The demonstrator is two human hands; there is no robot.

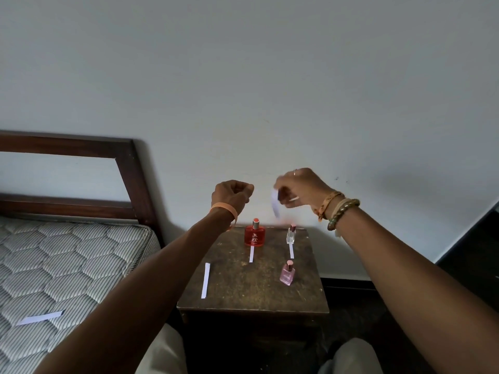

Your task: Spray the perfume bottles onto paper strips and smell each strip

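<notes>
Beside bare mattress (67, 265), against white wall (243, 76): worn dark nightstand (243, 295). Red bottle (255, 236) on it, label "ZX", rest illegible. L hand (232, 194) fisted, empty; R hand (299, 188) pinches blurred strip (275, 205).

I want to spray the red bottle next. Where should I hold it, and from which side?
Round the wide body of the red bottle, below its narrow neck, probably. It stands upright; come from its left with the left hand, as the clear bottle stands to its right.

"ZX" on red bottle (255, 234)
</notes>
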